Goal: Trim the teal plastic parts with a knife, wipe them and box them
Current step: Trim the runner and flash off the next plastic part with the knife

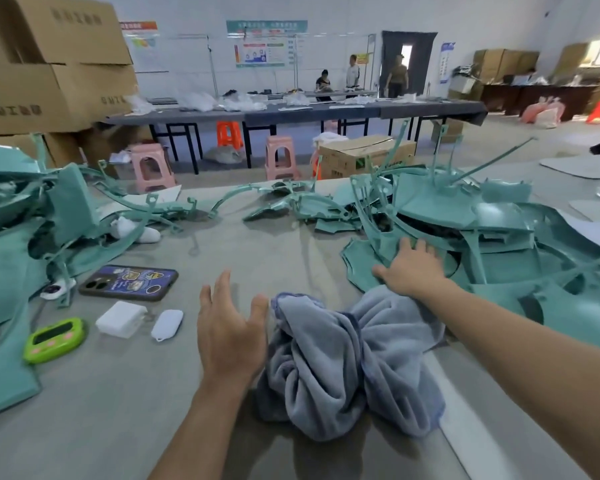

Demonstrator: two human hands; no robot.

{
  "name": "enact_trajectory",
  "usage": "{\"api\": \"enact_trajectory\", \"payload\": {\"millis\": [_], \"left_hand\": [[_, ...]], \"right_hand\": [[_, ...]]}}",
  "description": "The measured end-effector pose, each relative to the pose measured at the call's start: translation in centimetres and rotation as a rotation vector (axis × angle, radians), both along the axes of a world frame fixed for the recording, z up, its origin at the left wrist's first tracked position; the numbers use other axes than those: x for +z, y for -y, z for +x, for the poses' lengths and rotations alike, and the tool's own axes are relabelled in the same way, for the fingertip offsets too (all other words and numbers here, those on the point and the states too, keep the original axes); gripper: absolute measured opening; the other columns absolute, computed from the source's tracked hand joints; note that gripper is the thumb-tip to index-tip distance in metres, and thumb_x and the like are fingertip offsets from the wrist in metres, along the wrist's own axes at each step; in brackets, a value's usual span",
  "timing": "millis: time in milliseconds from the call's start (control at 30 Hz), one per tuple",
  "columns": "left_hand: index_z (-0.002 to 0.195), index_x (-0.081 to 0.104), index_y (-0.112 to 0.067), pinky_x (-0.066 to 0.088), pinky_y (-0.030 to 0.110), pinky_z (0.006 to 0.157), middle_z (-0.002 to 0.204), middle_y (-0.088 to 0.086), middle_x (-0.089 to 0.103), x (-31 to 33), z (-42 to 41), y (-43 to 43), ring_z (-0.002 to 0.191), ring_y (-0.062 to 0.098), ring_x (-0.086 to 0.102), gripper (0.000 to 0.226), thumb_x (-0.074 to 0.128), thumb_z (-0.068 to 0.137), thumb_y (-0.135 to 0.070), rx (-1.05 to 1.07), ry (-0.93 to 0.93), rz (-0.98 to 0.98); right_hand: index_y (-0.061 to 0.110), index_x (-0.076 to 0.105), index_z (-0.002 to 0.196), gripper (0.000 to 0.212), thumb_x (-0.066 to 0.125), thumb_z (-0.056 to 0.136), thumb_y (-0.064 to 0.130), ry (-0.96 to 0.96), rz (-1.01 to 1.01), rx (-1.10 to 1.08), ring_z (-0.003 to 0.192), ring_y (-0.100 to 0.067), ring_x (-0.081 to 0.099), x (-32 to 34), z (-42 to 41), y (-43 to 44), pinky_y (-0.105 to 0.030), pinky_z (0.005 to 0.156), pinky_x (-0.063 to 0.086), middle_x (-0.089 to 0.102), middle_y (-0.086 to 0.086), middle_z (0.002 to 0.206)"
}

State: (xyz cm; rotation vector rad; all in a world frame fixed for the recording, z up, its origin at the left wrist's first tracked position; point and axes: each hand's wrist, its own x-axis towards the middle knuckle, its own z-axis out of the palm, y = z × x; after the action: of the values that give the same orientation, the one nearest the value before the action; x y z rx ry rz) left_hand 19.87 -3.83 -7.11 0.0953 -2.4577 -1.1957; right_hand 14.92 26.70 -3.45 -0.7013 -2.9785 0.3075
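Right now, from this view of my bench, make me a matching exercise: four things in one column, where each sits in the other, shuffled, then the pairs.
1 phone
2 green timer
3 grey-blue cloth
4 right hand

A fingers spread on the teal parts at right
B bunched between the two forearms
C left of the white charger
D back up, beyond the white charger

Pairs: 1-D, 2-C, 3-B, 4-A

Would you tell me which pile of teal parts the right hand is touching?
The right-side pile: the right hand rests open on its near edge. The left pile and the small middle heap lie untouched.
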Motion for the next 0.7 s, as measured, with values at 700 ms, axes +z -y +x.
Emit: {"api": "enact_trajectory", "payload": {"millis": [700], "left_hand": [[0.155,0.030,-0.028,0.036,0.044,0.114,0.156,0.000,0.043,0.1,-0.2,0.3,0.143,0.021,0.040,0.070,0.055,0.092,-0.046,-0.016,0.013,0.086]], "right_hand": [[0.025,0.008,0.158,0.080,0.052,0.093,0.010,0.131,0.249,0.225,0.137,-0.045,0.029,0.3,-0.7,2.9,-0.068,0.096,0.045,0.028,-0.020,0.151]]}}
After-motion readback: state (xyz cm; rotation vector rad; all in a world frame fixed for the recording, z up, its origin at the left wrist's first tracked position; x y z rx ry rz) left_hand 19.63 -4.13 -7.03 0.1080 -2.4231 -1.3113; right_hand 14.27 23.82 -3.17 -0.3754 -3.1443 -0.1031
